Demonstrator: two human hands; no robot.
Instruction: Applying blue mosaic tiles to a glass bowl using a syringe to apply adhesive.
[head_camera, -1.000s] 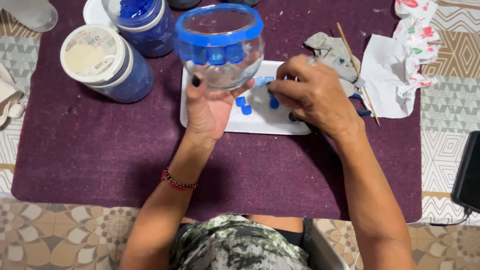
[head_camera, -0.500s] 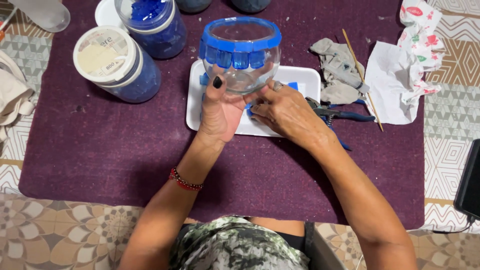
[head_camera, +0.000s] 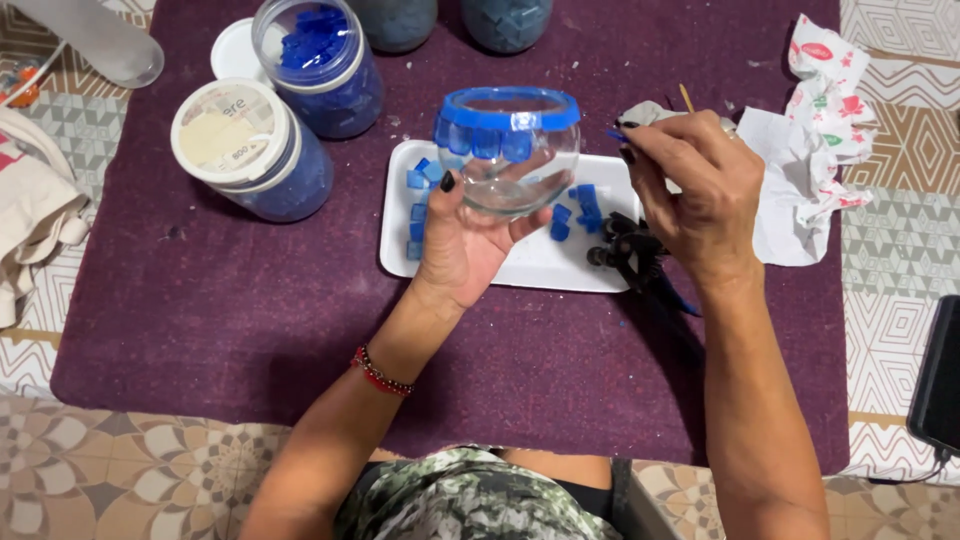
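Above the white tray (head_camera: 520, 270), left hand (head_camera: 465, 245) fingers clasp glass bowl (head_camera: 508, 150); right hand (head_camera: 695, 190) fingers pinch blue tile (head_camera: 614, 134).

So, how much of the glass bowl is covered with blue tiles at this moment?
Done: a ring of blue tiles runs along the rim of the glass bowl, at least on the side in view. In hand: the left hand cups the bowl, and the right hand pinches one small blue piece beside it. Left: the bowl below the ring is bare glass, and loose tiles wait on the white tray.
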